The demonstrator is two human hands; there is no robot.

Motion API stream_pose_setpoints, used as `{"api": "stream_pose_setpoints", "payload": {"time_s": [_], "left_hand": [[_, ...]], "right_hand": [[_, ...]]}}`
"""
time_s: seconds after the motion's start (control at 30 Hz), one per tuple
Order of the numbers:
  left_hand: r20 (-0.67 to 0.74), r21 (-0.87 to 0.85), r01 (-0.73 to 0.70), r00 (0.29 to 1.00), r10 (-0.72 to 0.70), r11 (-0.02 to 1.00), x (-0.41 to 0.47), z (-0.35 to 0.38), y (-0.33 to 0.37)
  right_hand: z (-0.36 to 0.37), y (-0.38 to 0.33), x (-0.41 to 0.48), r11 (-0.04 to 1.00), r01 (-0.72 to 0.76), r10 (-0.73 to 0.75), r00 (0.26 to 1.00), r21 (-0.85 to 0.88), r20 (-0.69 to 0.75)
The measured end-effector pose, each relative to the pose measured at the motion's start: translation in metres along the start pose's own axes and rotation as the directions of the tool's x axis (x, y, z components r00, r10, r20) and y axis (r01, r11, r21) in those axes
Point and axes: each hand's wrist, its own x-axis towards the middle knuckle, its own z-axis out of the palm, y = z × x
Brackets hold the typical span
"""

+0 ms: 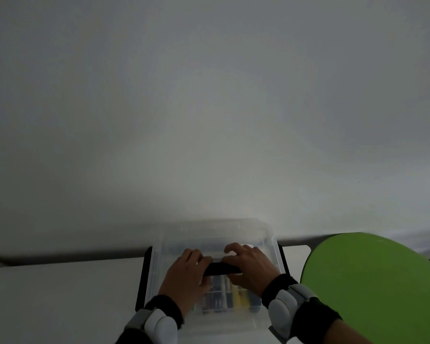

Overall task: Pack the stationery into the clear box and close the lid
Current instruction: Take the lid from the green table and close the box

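Both hands rest on the lid of the clear box (214, 274) on the white table (60, 294), the left hand (186, 276) and right hand (251, 266) each curled in a closed grip on an end of the black handle (222, 269) between them. Pens lie beneath the grips, long axes pointing away from the person, while the box runs lengthwise the same way. I judge the lid needs even downward pressure before either black side latch (143, 276) is snapped.

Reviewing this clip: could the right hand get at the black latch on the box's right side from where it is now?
Probably yes. The right hand rests on the clear box at its black handle, and the black latch lies just beside it, uncovered. The green object sits further right, apparently clear.
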Motion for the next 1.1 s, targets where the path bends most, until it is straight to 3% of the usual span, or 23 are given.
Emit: {"api": "stream_pose_setpoints", "payload": {"time_s": [0.2,0.33,0.47,0.57,0.73,0.93,1.1], "left_hand": [[-0.018,-0.061,-0.007,1.0,0.006,0.998,-0.008,0.0,-0.008],[-0.026,-0.119,0.026,0.999,-0.03,0.992,-0.011,-0.003,-0.022],[-0.124,-0.055,0.124,0.984,-0.129,0.991,-0.019,-0.013,-0.046],[-0.084,0.01,0.251,0.965,-0.25,0.968,-0.029,-0.025,-0.061],[-0.009,-0.102,0.505,0.861,-0.509,0.857,-0.035,-0.014,-0.073],[0.144,-0.298,0.678,0.728,-0.67,0.672,-0.04,-0.008,-0.073],[0.226,-0.366,0.747,0.65,-0.726,0.555,-0.038,-0.007,-0.08]], "right_hand": [[-0.007,-0.001,-0.005,0.999,-0.007,0.008,1.0,0.053,-0.006],[-0.015,0.005,-0.01,0.977,-0.076,0.105,0.985,0.2,-0.139],[-0.018,0.026,-0.02,0.976,-0.21,0.219,0.95,0.064,-0.223],[-0.014,0.041,-0.03,0.945,-0.328,0.322,0.918,0.016,-0.233],[-0.003,0.058,-0.044,0.885,-0.459,0.466,0.873,0.081,-0.148],[0.006,0.061,-0.045,0.761,-0.55,0.589,0.808,0.345,-0.01],[0.006,0.063,-0.043,0.653,-0.661,0.686,0.723,0.371,0.081]]}}
